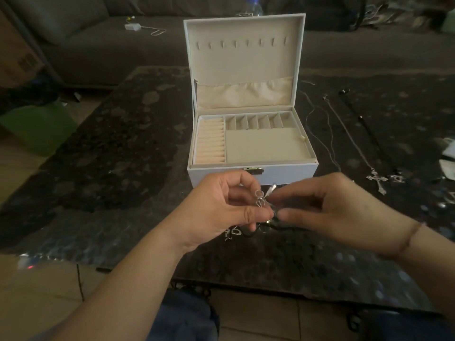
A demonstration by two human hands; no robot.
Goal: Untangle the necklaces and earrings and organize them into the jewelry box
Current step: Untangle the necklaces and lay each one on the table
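A white jewelry box (288, 171) stands open on the dark table, its beige tray of ring rolls and small compartments showing nothing inside. In front of it my left hand (221, 207) and my right hand (327, 207) meet over a tangle of silver jewelry (261, 198). Both pinch it with curled fingers. A black cord and silver pieces (236, 233) hang from the tangle below my hands. To the right of the box lie a thin silver chain (320, 134), a cross necklace (378, 179) and a black cord necklace (374, 136).
The dark speckled table (123, 156) ends near my knees. A grey sofa (98, 45) with a white charger (133, 27) sits behind. A bottle (252, 6) stands behind the box lid. A green bag (37, 126) is on the floor at left.
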